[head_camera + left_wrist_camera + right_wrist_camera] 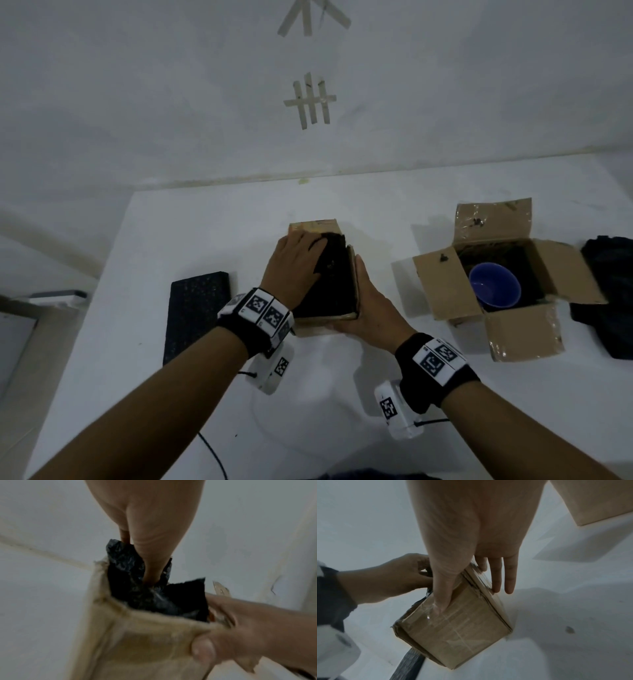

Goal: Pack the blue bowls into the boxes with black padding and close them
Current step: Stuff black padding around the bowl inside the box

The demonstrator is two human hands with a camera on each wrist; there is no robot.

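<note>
Left hand [294, 263] inside the small brown cardboard box [342, 318] in the middle of the white table [205, 222], fingers pushed down into crinkly black padding [137, 574]. Right hand [368, 308] wrapped round the near right corner of that box, thumb on the front, fingers flat on the side. Off to the right, well apart, round blue bowl [495, 284] sitting in an open brown cardboard box [442, 287] lined with black padding, all four flaps spread out. Flat black foam slab [195, 315] lying left of the hands.
</note>
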